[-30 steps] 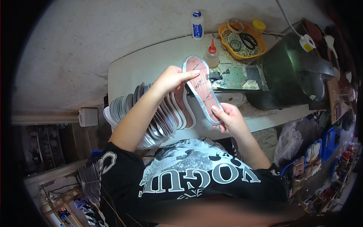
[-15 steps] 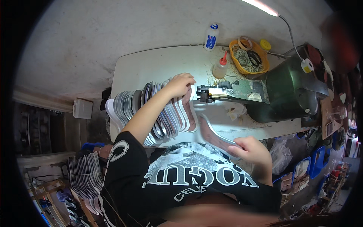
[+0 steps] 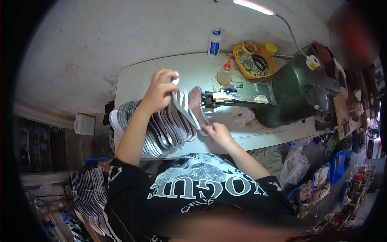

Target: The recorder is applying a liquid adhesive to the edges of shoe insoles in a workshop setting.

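Observation:
My left hand is closed on the far end of a pale shoe insole, lifted on edge at the right end of a long row of stacked insoles. Just to its right stands another insole with a brownish face and pale rim. My right hand pinches the near end of that brown-faced insole. Its far part is close beside the head of a green sewing machine; whether they touch I cannot tell.
Behind the machine are a red-capped squeeze bottle, a white and blue bottle and a yellow basket of thread. A lamp hangs above. Tied insoles lie at lower left, blue stools at right.
My right hand has brought its insole up and left from near my body to the machine head. My left hand has moved left and now lifts an insole off the row's end.

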`<state>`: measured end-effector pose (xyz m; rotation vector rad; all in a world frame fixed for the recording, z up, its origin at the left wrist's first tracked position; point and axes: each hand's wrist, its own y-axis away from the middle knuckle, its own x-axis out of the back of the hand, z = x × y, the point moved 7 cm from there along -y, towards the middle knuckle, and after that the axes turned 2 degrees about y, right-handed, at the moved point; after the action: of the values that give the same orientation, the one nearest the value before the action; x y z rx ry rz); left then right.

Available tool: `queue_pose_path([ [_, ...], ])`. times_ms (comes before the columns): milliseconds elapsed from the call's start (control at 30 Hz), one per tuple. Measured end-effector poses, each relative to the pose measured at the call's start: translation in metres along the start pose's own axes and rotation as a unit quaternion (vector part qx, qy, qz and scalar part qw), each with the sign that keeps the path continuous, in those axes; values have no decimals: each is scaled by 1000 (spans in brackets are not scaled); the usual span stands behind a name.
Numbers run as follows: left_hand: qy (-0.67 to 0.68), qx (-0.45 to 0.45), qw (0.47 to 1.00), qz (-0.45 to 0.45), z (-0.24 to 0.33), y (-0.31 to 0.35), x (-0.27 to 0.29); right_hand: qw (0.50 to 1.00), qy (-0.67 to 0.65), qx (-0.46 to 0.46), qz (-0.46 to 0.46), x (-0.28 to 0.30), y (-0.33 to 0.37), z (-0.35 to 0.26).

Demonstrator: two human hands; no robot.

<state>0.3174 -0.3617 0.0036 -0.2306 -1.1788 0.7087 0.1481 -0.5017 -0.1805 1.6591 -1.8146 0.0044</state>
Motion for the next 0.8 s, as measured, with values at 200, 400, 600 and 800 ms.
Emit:
queue_pose_path([
  [200, -104, -2, 995, 9, 69, 23, 97, 971, 73, 216, 74, 48, 69, -98],
  [400, -75, -55, 969, -230, 122, 20, 73, 865, 11, 488, 119, 67, 130, -185],
  [600, 67, -36, 994, -83, 117, 11, 68, 938, -55, 342, -25, 37, 101, -153],
  [800, 417, 271, 864, 77, 44, 36, 1, 920, -282, 268, -42, 54, 90, -133],
])
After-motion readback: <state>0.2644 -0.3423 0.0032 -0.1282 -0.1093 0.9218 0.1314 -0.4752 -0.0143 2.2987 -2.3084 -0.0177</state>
